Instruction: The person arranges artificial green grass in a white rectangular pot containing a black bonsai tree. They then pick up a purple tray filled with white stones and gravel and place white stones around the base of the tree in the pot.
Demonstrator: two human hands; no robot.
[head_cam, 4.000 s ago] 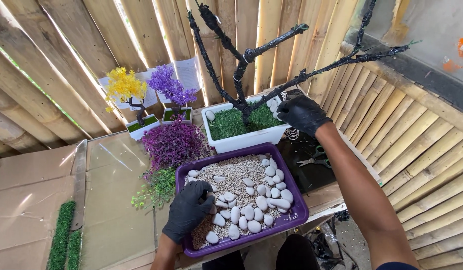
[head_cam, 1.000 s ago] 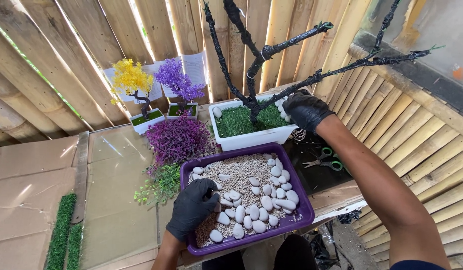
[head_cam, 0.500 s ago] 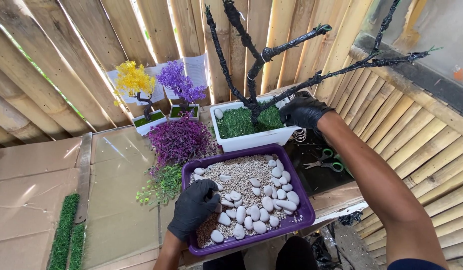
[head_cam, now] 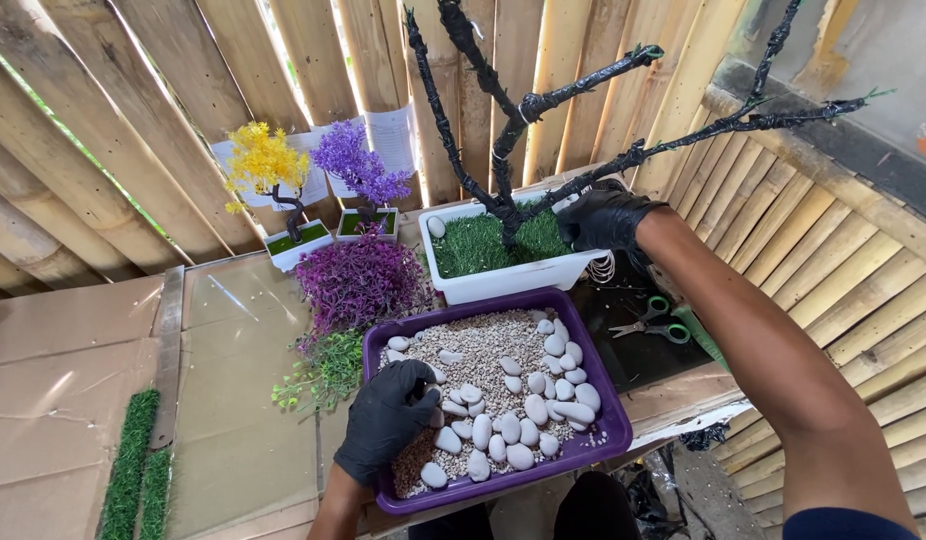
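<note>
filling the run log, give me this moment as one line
left hand: in purple tray, on gravel | right hand: at white planter by black tree | white stones: in tray

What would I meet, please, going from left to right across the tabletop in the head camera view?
Green turf strips → yellow miniature tree → purple foliage bunch → purple tray of pebbles → green-handled scissors.

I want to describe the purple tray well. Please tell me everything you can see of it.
The purple tray is rectangular, seemingly plastic, with a raised rim. It lies flat at the table's near edge, before the white planter. It holds fine gravel and smooth white pebbles. The black-gloved left hand rests inside it.
</note>
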